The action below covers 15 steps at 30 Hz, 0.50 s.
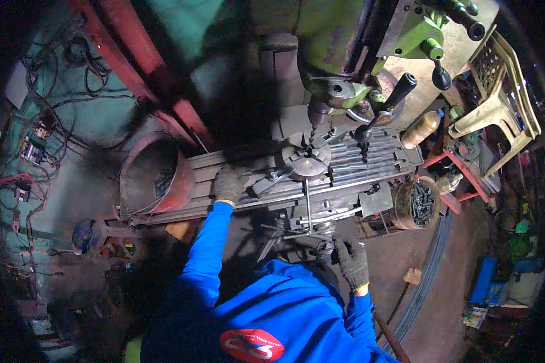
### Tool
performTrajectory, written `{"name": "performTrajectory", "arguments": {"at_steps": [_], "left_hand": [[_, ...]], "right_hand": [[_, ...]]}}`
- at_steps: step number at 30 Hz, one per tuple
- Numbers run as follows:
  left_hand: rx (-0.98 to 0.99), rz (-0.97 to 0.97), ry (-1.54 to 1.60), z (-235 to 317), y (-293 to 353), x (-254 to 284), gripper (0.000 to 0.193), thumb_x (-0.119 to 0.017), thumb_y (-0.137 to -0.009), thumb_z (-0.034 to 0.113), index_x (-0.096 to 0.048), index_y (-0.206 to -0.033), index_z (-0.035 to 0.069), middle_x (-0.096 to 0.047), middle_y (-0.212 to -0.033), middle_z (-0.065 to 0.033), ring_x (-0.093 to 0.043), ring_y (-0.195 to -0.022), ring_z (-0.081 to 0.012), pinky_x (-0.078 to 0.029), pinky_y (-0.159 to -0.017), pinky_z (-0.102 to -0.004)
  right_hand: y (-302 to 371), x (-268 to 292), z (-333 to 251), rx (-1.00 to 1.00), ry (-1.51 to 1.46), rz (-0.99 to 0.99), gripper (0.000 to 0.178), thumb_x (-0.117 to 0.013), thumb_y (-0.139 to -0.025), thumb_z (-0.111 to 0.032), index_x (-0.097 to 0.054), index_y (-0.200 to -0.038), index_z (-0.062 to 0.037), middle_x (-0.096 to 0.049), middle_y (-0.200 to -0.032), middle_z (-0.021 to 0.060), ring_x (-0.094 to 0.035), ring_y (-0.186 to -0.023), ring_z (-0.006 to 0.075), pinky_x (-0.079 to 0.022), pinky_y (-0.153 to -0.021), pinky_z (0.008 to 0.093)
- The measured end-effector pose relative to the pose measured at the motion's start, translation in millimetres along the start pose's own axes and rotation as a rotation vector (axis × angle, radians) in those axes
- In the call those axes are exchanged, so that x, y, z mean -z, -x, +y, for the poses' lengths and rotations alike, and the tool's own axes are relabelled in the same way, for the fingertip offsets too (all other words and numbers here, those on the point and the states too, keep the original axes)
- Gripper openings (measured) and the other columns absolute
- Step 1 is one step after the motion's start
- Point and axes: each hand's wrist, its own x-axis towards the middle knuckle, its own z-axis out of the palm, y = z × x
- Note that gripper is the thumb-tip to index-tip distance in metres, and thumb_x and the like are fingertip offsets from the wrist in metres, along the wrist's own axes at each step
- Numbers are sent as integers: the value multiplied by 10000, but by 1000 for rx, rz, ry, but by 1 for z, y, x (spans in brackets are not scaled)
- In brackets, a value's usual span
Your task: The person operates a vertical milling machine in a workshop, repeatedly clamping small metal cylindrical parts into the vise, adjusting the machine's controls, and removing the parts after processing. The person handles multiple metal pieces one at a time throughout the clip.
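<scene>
My left hand (227, 184), in a dark grey knitted glove, rests at the front of the slotted machine table (209, 169). Its fingers are curled, and whatever they hold is hidden. Just right of it a dark metal bar (271, 183) reaches to a round chuck (307, 162) on the table. Above the chuck a drill bit (313, 130) points down from the green drilling machine (330, 45). My right hand (351, 263), gloved too, is below the table, fingers extended and apart, beside a dark fitting (324, 247) under the cross-handled crank (309, 224).
Several metal rods (351, 163) lie on the table's right half, by a capped plastic bottle (422, 129). A reddish bucket (181, 181) stands at the left end. A tub of dark metal pieces (422, 206) sits right. Long bars (427, 266) lie on the floor; a plastic chair (496, 109) stands beyond.
</scene>
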Motion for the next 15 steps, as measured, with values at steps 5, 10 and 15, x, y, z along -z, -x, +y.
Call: {"name": "performTrajectory", "arguments": {"at_steps": [5, 10, 15], "left_hand": [[48, 45, -23, -6, 6, -11, 400, -643, -851, 400, -711, -1200, 216, -603, -1281, -208, -584, -1110, -419, -469, -968, -515], [85, -37, 83, 26, 4, 26, 407, -621, -856, 411, -712, -1198, 210, -637, -1249, -194, -564, -1158, -404, -452, -1010, -492], [31, 5, 94, 13, 7, 11, 414, -667, -826, 347, -712, -1198, 171, -630, -1269, -206, -550, -1168, -435, -429, -1038, -502]], "right_hand": [[0, 4, -6, -116, -84, -9, 280, -604, -962, -234, -669, -1045, 26, -695, -913, 214, -693, -842, 290, -519, -747, 400], [-8, 13, -20, -120, -70, -36, 321, -595, -973, -274, -675, -1072, 20, -705, -940, 220, -696, -871, 306, -523, -785, 390], [-24, 22, -7, 61, -19, -46, 360, -588, -975, -304, -681, -1120, 11, -714, -989, 234, -709, -924, 334, -529, -807, 403]]}}
